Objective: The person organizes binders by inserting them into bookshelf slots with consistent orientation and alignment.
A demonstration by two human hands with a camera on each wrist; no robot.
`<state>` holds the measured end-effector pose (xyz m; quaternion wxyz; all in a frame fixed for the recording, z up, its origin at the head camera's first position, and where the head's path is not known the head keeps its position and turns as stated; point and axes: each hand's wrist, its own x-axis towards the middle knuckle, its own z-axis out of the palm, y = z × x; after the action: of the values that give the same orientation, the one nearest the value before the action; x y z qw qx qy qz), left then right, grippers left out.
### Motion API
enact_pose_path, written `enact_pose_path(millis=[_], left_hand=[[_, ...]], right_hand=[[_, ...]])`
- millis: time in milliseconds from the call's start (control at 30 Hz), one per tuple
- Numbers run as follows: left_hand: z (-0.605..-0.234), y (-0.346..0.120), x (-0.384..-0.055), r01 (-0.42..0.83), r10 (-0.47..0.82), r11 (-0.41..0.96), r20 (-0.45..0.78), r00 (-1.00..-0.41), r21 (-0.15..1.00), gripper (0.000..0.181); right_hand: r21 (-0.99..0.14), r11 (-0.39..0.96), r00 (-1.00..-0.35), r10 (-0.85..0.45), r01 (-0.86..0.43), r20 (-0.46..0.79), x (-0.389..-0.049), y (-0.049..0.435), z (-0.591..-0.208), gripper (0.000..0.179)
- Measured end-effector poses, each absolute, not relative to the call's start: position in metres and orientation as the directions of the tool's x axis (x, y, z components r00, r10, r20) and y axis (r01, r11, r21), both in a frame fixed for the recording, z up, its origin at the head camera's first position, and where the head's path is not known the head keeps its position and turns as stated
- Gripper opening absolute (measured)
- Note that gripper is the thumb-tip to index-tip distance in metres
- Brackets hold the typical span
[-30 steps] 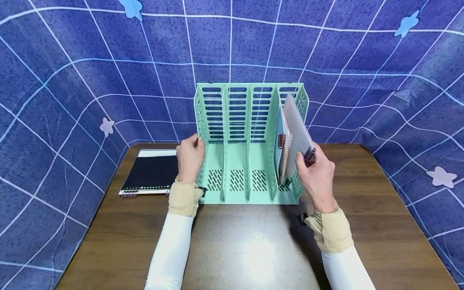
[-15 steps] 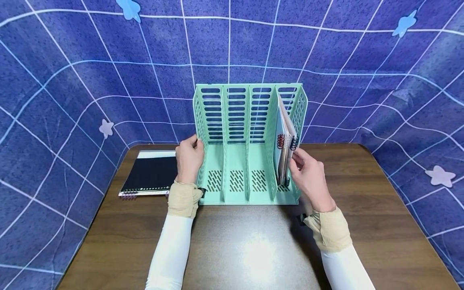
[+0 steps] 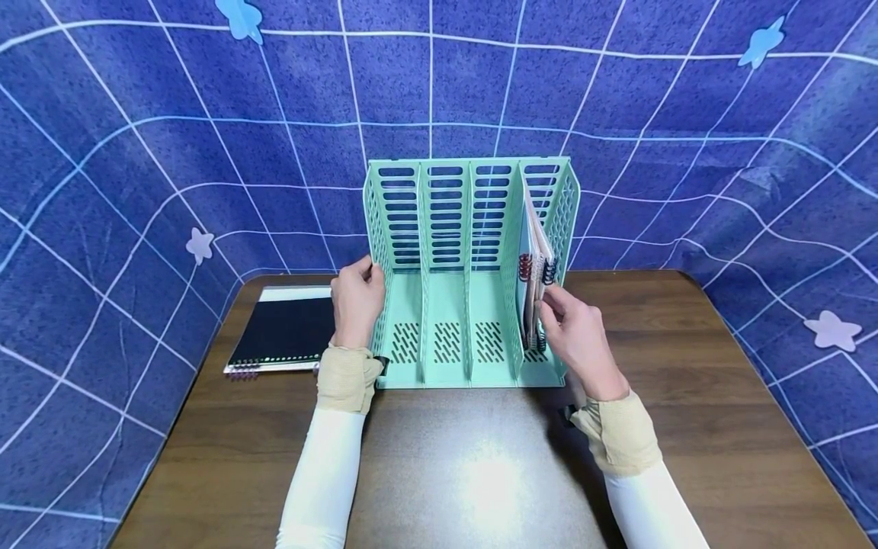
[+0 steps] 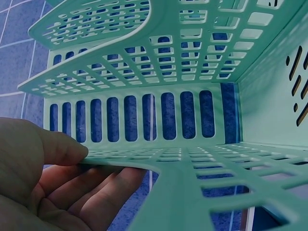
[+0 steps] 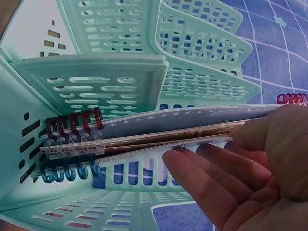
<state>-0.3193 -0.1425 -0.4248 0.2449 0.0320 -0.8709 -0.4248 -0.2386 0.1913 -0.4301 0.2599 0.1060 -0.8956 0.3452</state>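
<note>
- Left grip [image 3: 358,302] pinched left wall of mint-green slotted plastic rack [image 3: 446,305].
- Right grip [image 3: 578,335] pinched teal-ringed spiral notebook [image 5: 139,154] in rightmost compartment, partly hiding it.
- Black-covered notebook's [image 3: 288,329] right end was hidden.

Rack [image 3: 446,305] on table [image 3: 439,450], notebooks [image 3: 538,248] in rightmost compartment [image 3: 542,374], notepads [image 3: 284,329] left.

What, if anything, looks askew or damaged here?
No damage shows. Slightly askew: left of the green rack, the black notebook doesn't line up with the pale item under it, whose far edge sticks out.
</note>
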Motion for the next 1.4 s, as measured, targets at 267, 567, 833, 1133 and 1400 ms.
enact_pose_path(millis=[267, 567, 833, 1133, 1400], left_hand=[[-0.424, -0.142, -0.319, 0.154, -0.262, 0.63, 0.395, -0.88, 0.761, 0.026], [-0.424, -0.142, -0.319, 0.151, -0.262, 0.629, 0.391, -0.883, 0.763, 0.022], [-0.424, -0.143, -0.318, 0.14, -0.262, 0.626, 0.376, -0.889, 0.767, 0.022], [-0.423, -0.142, -0.319, 0.166, -0.24, 0.622, 0.388, -0.89, 0.765, 0.025], [-0.424, -0.143, -0.318, 0.152, -0.253, 0.621, 0.38, -0.89, 0.769, 0.024]], right_hand=[[-0.566, 0.74, -0.856, -0.026, -0.364, 0.516, -0.238, 0.192, -0.43, 0.018], [-0.588, 0.735, -0.87, -0.006, -0.338, 0.493, -0.236, 0.195, -0.426, 0.028], [-0.606, 0.726, -0.887, -0.013, -0.325, 0.461, -0.232, 0.196, -0.42, 0.034], [-0.604, 0.739, -0.896, 0.001, -0.299, 0.444, -0.218, 0.218, -0.399, 0.053], [-0.632, 0.752, -0.932, 0.068, -0.186, 0.356, -0.225, 0.236, -0.408, 0.051]])
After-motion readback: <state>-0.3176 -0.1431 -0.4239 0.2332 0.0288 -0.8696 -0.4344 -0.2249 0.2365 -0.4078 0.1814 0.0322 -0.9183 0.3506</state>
